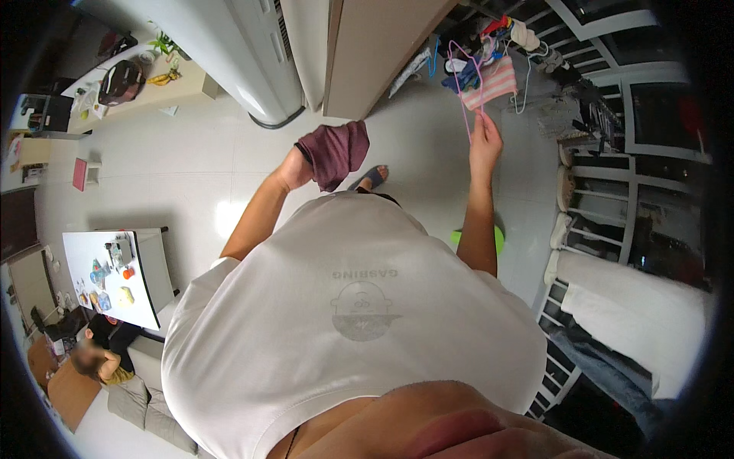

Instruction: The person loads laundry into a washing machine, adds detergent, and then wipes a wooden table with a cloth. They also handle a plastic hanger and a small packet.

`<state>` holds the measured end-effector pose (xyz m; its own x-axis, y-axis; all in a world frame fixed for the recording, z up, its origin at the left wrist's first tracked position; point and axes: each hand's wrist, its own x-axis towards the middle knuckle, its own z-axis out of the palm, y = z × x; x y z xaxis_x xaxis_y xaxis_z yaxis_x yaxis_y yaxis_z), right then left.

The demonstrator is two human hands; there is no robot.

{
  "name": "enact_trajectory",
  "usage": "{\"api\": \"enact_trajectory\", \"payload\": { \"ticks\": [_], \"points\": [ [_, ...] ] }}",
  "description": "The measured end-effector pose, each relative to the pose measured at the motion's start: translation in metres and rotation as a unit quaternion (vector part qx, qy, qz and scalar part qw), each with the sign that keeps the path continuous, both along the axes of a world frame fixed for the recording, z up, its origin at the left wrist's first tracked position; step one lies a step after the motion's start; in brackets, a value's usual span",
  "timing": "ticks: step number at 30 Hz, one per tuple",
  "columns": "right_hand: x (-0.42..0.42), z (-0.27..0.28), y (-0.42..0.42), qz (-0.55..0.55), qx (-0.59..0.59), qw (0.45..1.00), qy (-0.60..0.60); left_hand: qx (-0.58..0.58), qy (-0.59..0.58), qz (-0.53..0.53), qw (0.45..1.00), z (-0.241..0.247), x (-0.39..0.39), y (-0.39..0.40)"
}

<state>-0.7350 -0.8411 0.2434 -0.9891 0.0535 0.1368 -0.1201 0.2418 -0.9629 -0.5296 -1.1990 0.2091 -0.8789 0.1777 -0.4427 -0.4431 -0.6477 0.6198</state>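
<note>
Bunched maroon cloth [338,154], perhaps a garment with a dark band along one edge, is gripped in my left hand [296,168] before my waist. Its folds hide some of the fingers. Out to the right, my right hand [486,140] pinches a pink clothes hanger [457,86] by one end. The hanger bears nothing that I can make out. Just beyond it, a pink-and-white striped cloth [492,84] is seen among other laundry; whether hanger and cloth touch, I cannot tell.
A white hanger [523,86] and other clothes stand past my right hand. The railing [596,215] on the right carries a white cloth [625,310]. A tall white appliance [246,51] rises ahead. Leftward are a table [86,252] with several items and a seated person [112,350].
</note>
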Motion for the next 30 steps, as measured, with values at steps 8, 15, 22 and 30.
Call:
{"api": "enact_trajectory", "payload": {
  "ticks": [8, 15, 22, 30],
  "points": [
    [0.124, 0.081, 0.028, 0.067, 0.025, 0.997, -0.033, 0.057, 0.11, -0.076, 0.989, 0.051, 0.0, -0.018],
    [0.142, 0.076, -0.014, 0.244, -0.128, 0.954, -0.116, -0.008, 0.285, -0.17, 0.943, 0.056, -0.023, -0.004],
    [0.142, 0.057, -0.046, 0.315, -0.211, 0.894, -0.238, -0.232, 0.098, -0.122, 0.96, 0.038, -0.021, 0.021],
    [0.109, 0.033, -0.023, 0.398, -0.327, 0.807, -0.289, -0.301, 0.378, -0.149, 0.863, 0.083, 0.03, 0.037]
  ]
}}
